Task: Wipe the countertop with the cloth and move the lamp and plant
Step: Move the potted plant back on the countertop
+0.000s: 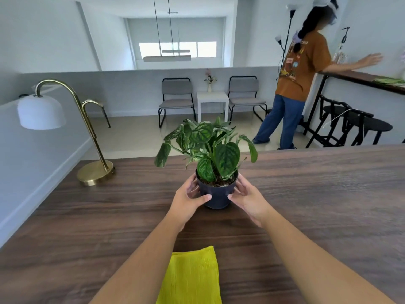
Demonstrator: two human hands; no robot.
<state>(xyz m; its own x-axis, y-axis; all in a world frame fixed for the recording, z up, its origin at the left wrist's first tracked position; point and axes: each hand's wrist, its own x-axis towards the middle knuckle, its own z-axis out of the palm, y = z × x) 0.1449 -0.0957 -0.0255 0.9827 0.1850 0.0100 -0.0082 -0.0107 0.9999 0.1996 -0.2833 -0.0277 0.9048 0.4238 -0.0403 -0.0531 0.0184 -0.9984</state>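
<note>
Two hands, the left hand (188,197) and the right hand (246,197), wrap their fingers (205,197) around the dark pot of the plant (215,191) in the middle of the table (317,194), probably to move it, while the yellow cloth (192,277) lies nearer and the lamp (65,128) stands far left.

Bright, even daylight fills the room, strongest from the overexposed window (177,49) at the far wall. Shadows are soft: a faint one lies under the plant pot (217,194) on the bench (317,194), whose wood shows a mild sheen. Wide-angle distortion bends lines near the edges. The far background looks slightly soft.
</note>
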